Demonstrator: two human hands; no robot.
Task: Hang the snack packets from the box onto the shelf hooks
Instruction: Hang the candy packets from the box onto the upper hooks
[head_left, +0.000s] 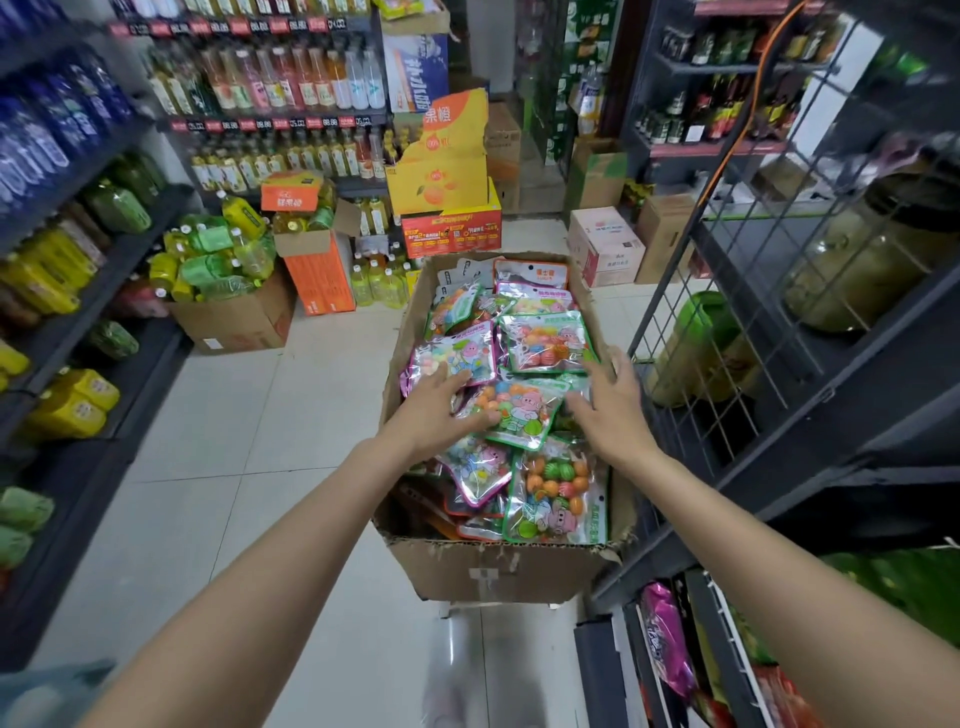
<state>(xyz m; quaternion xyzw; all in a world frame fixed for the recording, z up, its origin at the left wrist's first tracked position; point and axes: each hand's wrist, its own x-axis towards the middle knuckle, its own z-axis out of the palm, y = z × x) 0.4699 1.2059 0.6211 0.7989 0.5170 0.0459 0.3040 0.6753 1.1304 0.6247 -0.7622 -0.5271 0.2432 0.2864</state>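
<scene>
"果橙" on orange display carton (451, 150), shelf price tags (270, 124) unreadable

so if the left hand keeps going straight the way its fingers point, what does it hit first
Most likely the pink-edged packet lying in the cardboard box: the left hand's straight fingers already reach its lower edge. Whether they touch it yet is unclear from this one view.

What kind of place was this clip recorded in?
Most likely a small grocery or convenience store aisle. Shelves of bottled drinks carry rows of price tags, opened stock cartons sit on the tiled floor, and a cardboard box full of snack packets stands beside a wire rack.
</scene>
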